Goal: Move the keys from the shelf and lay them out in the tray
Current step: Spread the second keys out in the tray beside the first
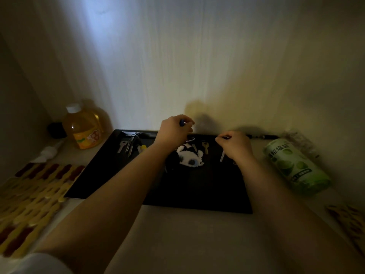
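Note:
A black tray [197,190] lies on a dim shelf against the back wall. In its far left corner rests a bunch of silver keys [126,146]. A black-and-white pixel-bead charm [190,158] with a key ring lies mid-tray, next to a brass key [205,147] and a silver key [222,156]. My left hand [173,131] hovers over the tray's far edge, pinching a small blue-headed object [182,122]. My right hand [235,145] is over the tray's right part, fingers closed on something thin and metallic [223,137].
An orange juice bottle [85,128] and a dark round object [56,130] stand at the back left. A red-and-yellow patterned mat [33,198] lies left. A green roll of bags [296,167] lies right of the tray. A white spray nozzle [48,151] lies near the bottle.

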